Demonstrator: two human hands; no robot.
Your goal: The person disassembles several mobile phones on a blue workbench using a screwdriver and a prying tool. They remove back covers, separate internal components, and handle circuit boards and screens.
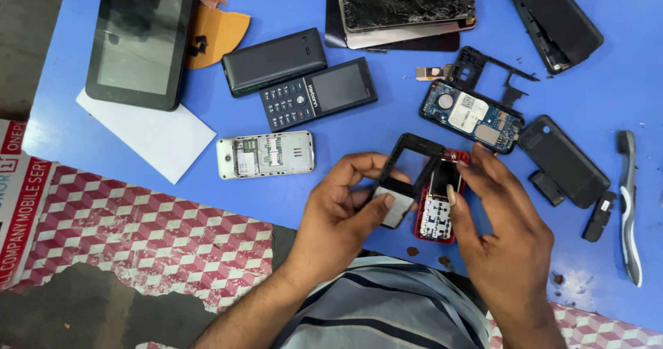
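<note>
My left hand (342, 207) grips a black front frame (407, 166) of a small phone, lifted and tilted up off the body. My right hand (501, 235) holds the red-edged phone body (437, 207), whose small screen and white keypad membrane are exposed. Both hands hover just above the blue table (290, 197), near its front edge.
Scattered on the table: a blue circuit board (469, 116), black back covers (563, 159) (556, 19), a keypad phone (318, 93), an open silver phone (266, 154), a black battery pack (274, 60), a tablet (141, 38), cracked phones (407, 7), white paper (148, 135), a grey strip (628, 204).
</note>
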